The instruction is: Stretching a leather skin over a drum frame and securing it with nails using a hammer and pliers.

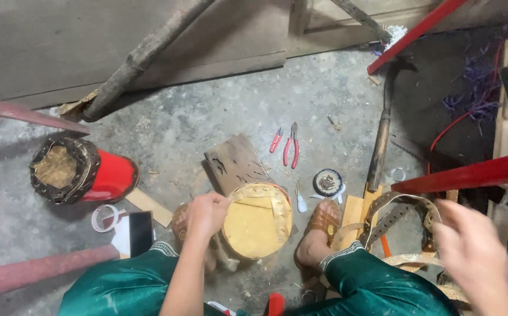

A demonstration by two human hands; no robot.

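A small drum with a pale tan skin head (258,219) stands on the concrete floor between my feet. My left hand (206,214) grips its upper left rim. My right hand (469,248) is blurred at the lower right, fingers spread and holding nothing, just beside a coil of woven leather strap (403,219). My sandalled right foot (319,225) rests to the right of the drum. Green velvet trousers cover my knees.
A red drum (84,169) lies on its side at left. Red-handled pliers (292,145) and small cutters (275,140) lie beyond a wooden block (234,164). A phone (140,232), tape rolls, a round tin (327,182), a hammer (383,131) and red bars surround me.
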